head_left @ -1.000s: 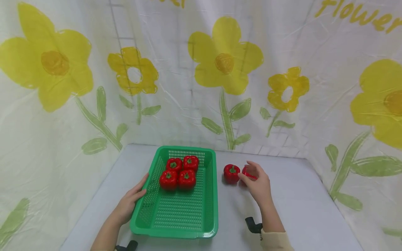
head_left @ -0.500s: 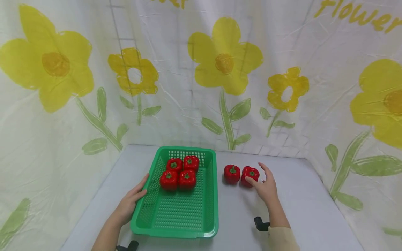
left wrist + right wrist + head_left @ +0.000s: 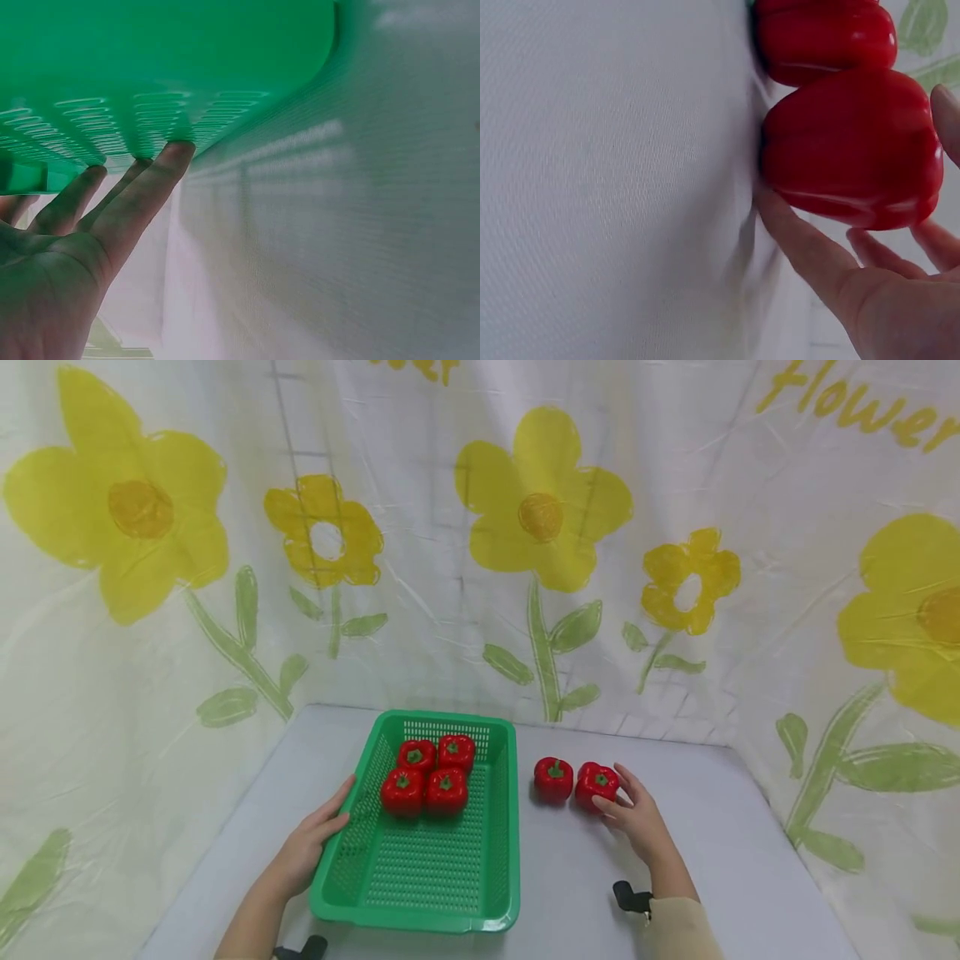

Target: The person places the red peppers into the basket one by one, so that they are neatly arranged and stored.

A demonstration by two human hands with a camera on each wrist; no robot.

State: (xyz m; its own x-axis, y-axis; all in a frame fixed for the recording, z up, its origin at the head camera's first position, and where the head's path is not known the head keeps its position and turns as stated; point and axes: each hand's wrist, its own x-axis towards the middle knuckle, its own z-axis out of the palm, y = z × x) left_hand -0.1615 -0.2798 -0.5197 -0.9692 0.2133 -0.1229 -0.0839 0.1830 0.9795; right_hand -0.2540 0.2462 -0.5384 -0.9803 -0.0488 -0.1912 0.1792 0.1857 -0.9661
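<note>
In the head view, several red bell peppers (image 3: 402, 792) sit grouped in the back left part of a green plastic basket (image 3: 423, 921). My left hand (image 3: 303, 852) rests at the basket's left side; in the left wrist view its straight fingers (image 3: 142, 199) touch the slotted outer wall. Two more red bell peppers stand side by side on the table right of the basket. My right hand (image 3: 641, 822) is at the right-hand bell pepper (image 3: 597, 787), thumb and fingers spread along its right side. One fingertip meets its base near the tabletop in the right wrist view.
The left one of the two loose bell peppers (image 3: 553, 780) stands between the basket and the right-hand pepper. A white table (image 3: 555, 893) lies under everything. Behind it hangs a white curtain (image 3: 420, 635) printed with yellow flowers. Dark camera mounts (image 3: 630, 897) are on both wrists.
My right hand came off the top of the right-hand bell pepper, drew back to the right, then moved lower against its right side. The left hand and basket have stayed put.
</note>
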